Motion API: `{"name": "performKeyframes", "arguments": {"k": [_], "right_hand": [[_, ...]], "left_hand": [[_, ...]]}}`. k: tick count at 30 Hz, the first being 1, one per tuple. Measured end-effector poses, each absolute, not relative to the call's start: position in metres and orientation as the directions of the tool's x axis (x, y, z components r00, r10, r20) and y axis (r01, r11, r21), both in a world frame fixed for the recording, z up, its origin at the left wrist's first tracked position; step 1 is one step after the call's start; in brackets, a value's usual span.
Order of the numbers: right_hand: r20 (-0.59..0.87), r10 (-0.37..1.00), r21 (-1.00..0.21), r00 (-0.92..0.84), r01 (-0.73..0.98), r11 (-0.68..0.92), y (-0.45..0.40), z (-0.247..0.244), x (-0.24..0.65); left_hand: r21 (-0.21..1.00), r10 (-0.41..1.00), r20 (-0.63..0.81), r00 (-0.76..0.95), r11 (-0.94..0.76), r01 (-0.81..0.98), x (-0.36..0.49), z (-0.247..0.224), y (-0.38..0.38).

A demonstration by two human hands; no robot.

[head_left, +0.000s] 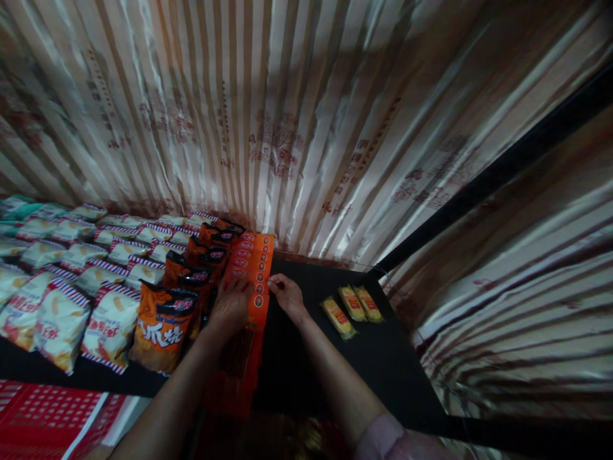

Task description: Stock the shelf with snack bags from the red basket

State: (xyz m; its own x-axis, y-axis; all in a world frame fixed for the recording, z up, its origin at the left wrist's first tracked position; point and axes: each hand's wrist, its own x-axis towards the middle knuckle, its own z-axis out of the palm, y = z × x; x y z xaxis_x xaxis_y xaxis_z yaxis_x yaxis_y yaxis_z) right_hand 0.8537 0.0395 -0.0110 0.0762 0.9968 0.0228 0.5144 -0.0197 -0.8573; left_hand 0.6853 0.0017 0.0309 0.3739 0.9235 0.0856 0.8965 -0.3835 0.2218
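Note:
My left hand [232, 308] lies over the left part of a column of flat orange packets [258, 319] on a black shelf [306, 377]. Its fingers are dim, and whether they hold a packet is unclear. At the right edge of the packets is my right hand [286, 292], its thumb and finger pinched together close to the orange edge. What is between them is too small to make out. Orange and black snack bags [163, 329] stand in a row just left of the packets.
White snack bags with striped edges [110, 326] fill the left side in rows. Several small yellow packs [338, 317] lie at the right. A red basket [43, 421] is below left. Striped sheeting [287, 128] hangs behind, with a dark bar [479, 185] slanting across it.

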Motion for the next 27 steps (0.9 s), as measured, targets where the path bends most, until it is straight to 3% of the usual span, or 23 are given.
{"name": "performKeyframes", "arguments": {"k": [7, 17, 27], "right_hand": [[0.128, 0.986, -0.869, 0.106, 0.491, 0.06, 0.017, -0.016, 0.857], [-0.002, 0.998, -0.756, 0.069, 0.653, -0.047, -0.002, -0.001, 0.856], [-0.09, 0.988, -0.756, 0.128, 0.637, -0.151, 0.002, 0.003, 0.853]], "left_hand": [[0.223, 0.929, 0.058, 0.364, -0.368, 0.903, 0.685, 0.032, 0.003], [0.215, 0.928, 0.065, 0.368, -0.373, 0.903, 0.686, 0.033, 0.001], [0.221, 0.919, 0.122, 0.375, -0.394, 0.892, 0.685, 0.027, 0.005]]}}
